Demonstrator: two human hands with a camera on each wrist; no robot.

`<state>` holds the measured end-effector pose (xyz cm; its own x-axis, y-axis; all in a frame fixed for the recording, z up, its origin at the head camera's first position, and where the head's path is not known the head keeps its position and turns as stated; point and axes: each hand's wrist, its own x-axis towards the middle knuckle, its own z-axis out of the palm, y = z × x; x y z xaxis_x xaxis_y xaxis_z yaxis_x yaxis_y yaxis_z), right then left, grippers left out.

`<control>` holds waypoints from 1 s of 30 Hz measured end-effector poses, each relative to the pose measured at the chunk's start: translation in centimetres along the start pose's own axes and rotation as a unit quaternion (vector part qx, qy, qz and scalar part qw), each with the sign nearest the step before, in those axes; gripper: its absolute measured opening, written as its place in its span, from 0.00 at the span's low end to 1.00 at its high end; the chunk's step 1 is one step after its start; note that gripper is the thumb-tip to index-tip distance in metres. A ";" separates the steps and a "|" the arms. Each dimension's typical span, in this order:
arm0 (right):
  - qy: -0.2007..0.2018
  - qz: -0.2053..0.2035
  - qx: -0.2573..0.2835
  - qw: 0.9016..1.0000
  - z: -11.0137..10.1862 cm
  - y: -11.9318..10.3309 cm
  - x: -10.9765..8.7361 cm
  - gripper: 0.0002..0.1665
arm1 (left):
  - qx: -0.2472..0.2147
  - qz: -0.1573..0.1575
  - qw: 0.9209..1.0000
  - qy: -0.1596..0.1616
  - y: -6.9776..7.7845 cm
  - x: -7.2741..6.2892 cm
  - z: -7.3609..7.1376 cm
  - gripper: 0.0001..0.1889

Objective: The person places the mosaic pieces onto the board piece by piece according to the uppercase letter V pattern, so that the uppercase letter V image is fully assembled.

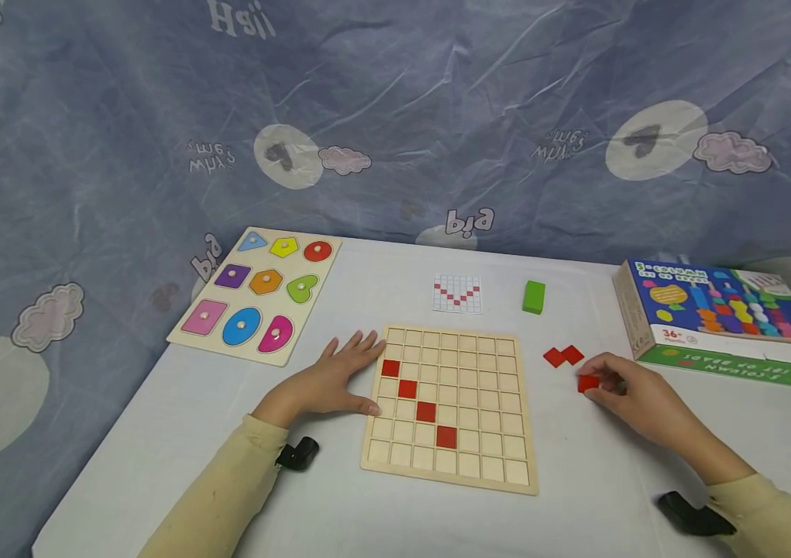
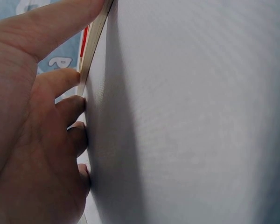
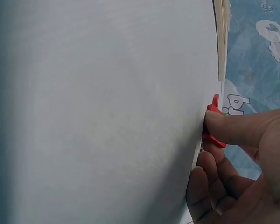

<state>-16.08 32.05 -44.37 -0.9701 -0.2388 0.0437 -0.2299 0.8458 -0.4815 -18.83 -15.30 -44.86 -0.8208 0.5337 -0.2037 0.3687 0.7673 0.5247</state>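
A wooden grid board lies on the white table, with several red square tiles set in its cells along a diagonal. My left hand is spread at the board's left edge, its thumb touching the wooden side in the left wrist view. To the right of the board, my right hand pinches a red square tile between thumb and fingers, low over the table. Two loose red tiles lie just beyond it. In the right wrist view the thumb partly covers the red tile.
Behind the grid board lie a small card with a red V pattern and a green block. A shape puzzle board sits at the back left. On the right stands a colourful toy box. A patterned blue cloth hangs behind the table.
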 end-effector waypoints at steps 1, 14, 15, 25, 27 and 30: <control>0.000 -0.001 -0.002 1.000 0.0 0.0 0.0 0.19 | 0.000 0.000 1.000 0.000 0.0 0.0 0.0 0.58; -0.003 -0.002 -0.016 1.000 0.0 -0.3 -0.4 0.18 | 0.001 0.001 1.000 0.001 -0.2 0.0 0.1 0.58; -0.001 -0.002 -0.016 1.000 0.0 -0.3 -0.4 0.18 | 0.001 0.000 1.000 0.001 -0.2 0.0 0.1 0.58; 0.010 -0.004 0.000 1.000 0.3 -1.0 -0.5 0.18 | -0.003 -0.001 1.000 0.001 0.0 -0.1 0.1 0.57; 0.011 -0.007 0.004 1.000 0.3 -1.2 -0.6 0.17 | -0.003 -0.002 1.000 0.001 0.0 -0.1 0.1 0.58; 0.024 -0.017 0.012 0.999 0.4 -1.4 -0.6 0.16 | -0.002 -0.001 1.000 0.002 0.0 -0.1 0.1 0.58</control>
<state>-15.19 30.84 -44.06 -0.9644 -0.2441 0.1018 -0.2618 0.8257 -0.4998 -18.76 -15.33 -44.91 -0.8231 0.5306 -0.2025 0.3651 0.7675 0.5270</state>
